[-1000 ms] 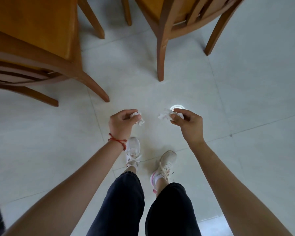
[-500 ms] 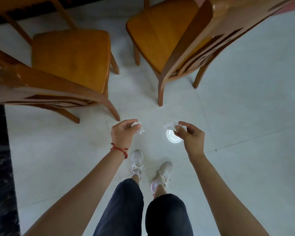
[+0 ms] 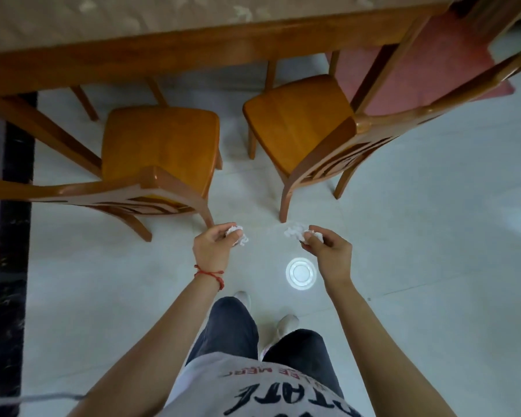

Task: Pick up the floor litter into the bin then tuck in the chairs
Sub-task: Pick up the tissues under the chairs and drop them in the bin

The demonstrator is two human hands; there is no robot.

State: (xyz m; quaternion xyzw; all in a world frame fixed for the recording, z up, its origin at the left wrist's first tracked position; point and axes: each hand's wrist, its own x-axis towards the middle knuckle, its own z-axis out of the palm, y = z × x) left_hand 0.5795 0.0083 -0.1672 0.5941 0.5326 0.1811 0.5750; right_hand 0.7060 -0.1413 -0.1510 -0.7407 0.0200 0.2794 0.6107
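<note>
I am holding a crumpled tissue [image 3: 237, 236] in my left hand [image 3: 212, 249], another wad [image 3: 302, 233] pinched in my right hand [image 3: 330, 251], above the floor [image 3: 433, 266] before two pulled-out chairs [image 3: 160, 152].

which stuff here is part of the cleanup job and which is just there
Part of the job: paper wad in left hand; paper wad in right hand; left chair; right chair.

Just there: table; pink mat; light reflection on floor.
</note>
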